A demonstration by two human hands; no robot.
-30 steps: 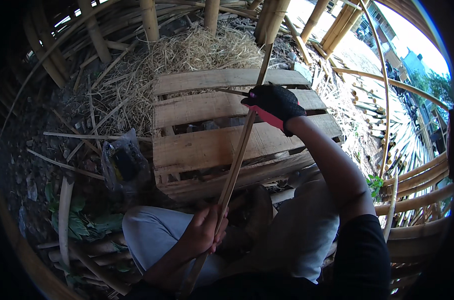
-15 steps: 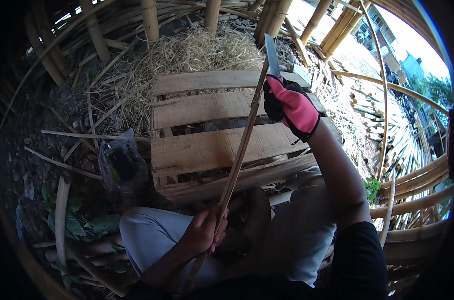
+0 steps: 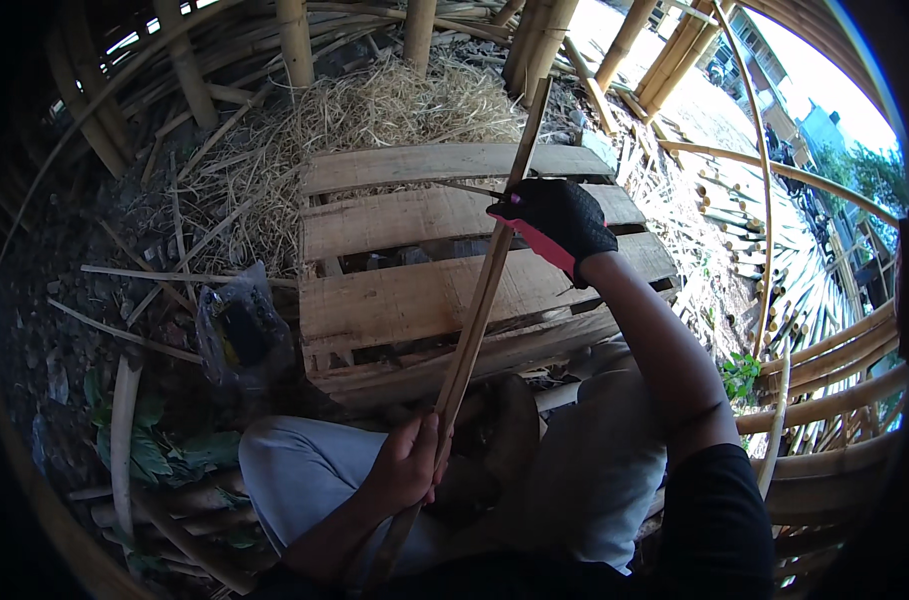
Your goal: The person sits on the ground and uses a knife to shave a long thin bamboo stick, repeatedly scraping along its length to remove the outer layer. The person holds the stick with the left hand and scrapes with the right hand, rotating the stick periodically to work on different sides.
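Observation:
My bare left hand [image 3: 404, 465] is closed around the lower part of a long split bamboo strip [image 3: 479, 320], which slants up and away to the right over a slatted wooden crate [image 3: 389, 298]. On my right hand [image 3: 559, 222] is a pink and black glove. Its fingers are wrapped round the handle of a knife, and the thin blade [image 3: 464, 187] points left, edge-on to me. The knife lies across or very near the upper part of the strip; whether it touches the bamboo I cannot tell.
Dry straw shavings [image 3: 394, 105] heap behind the crate, before upright bamboo posts [image 3: 294, 45]. A clear plastic bag [image 3: 236, 325] with dark contents lies to the left. Cut bamboo poles [image 3: 784, 300] are stacked at right, and a curved bamboo rail [image 3: 824, 185] crosses there.
My right hand has turned over and moved slightly down and left, swinging the blade from pointing up to pointing left across the strip. My left hand keeps its hold.

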